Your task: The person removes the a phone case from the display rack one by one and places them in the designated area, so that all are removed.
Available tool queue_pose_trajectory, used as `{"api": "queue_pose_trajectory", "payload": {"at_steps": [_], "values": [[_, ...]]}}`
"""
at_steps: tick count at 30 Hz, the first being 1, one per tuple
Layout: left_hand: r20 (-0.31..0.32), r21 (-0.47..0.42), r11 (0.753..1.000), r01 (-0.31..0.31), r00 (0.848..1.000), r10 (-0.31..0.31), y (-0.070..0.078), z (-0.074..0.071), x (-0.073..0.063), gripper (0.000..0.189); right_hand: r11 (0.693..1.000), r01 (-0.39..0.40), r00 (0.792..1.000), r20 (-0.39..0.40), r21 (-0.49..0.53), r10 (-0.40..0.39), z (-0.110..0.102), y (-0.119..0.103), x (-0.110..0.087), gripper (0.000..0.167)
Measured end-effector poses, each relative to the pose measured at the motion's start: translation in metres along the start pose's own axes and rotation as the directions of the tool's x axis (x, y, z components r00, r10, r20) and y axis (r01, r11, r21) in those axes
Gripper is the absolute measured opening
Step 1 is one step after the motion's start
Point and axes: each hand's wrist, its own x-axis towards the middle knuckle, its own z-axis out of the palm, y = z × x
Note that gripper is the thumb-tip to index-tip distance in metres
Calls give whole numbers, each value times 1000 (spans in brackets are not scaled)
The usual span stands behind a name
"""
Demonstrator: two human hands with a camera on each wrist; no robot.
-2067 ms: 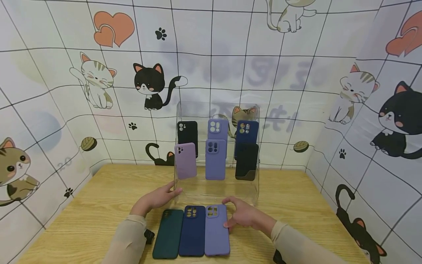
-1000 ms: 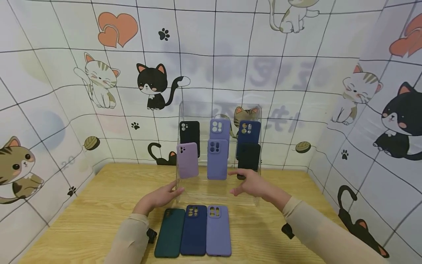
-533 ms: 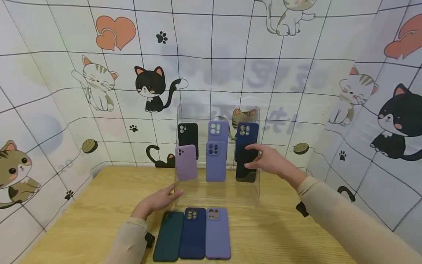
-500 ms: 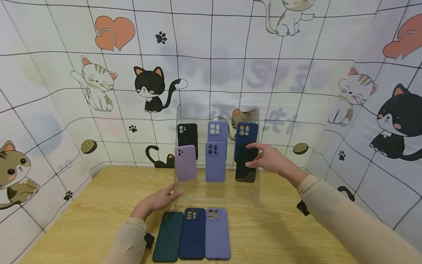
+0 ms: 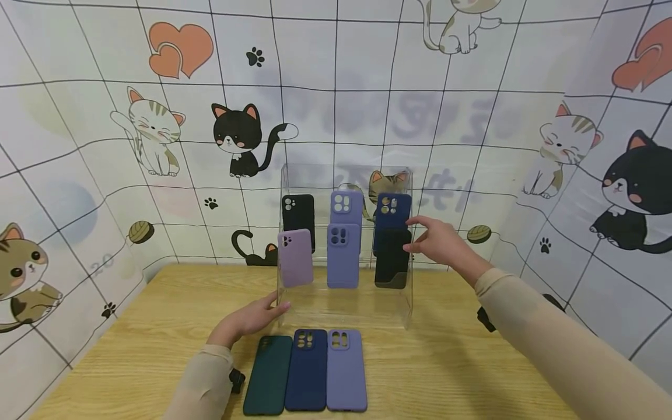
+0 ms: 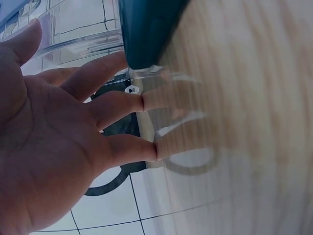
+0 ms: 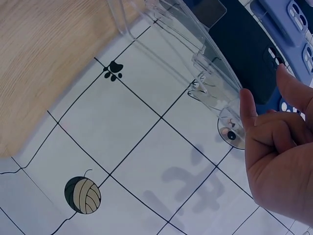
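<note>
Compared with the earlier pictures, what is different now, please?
The right grip has come off the lavender case lying on the table and moved up, forward and rightward to the clear stand, beside the black case on its right side; contact is unclear. The left grip remains at the stand's lower left edge, and no case has visibly shifted.

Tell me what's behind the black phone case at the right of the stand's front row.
A dark blue phone case stands behind the black case. Its upper part, with camera cutouts, shows above; most of its lower part is covered and cannot be seen.
</note>
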Motion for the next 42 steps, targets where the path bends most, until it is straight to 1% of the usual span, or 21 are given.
{"api": "queue_pose_trajectory", "payload": {"at_steps": [4,8,14,20,23,32,36,39,42], "values": [[-1,-4,1000,3,1000,-3,1,-1,0,80,1000,2,1000,-15,-21,-2,2,-1,3,63],[1,-2,1000,6,1000,-6,0,0,0,80,1000,1,1000,-11,-28,-1,2,-3,3,59],[1,-4,1000,4,1000,-4,0,0,0,80,999,0,1000,-14,-34,-1,4,-5,2,57],[4,-7,1000,5,1000,-5,0,-1,1,80,1000,-7,999,-44,-9,6,9,-8,1,52],[3,-7,1000,6,1000,-6,0,-1,1,80,1000,3,998,-59,10,-3,14,-9,1,51],[5,-11,1000,3,1000,-3,0,0,0,79,999,37,994,-106,0,-37,36,-6,2,57],[0,4,1000,-2,1000,2,0,0,1,82,998,54,992,-115,20,-52,50,-1,3,67],[1,2,1000,1,1000,-1,-1,-1,1,81,997,72,990,-126,35,-67,59,3,3,72],[3,-2,1000,4,1000,-4,-1,0,1,79,995,94,985,-148,31,-88,65,6,4,71]]}}
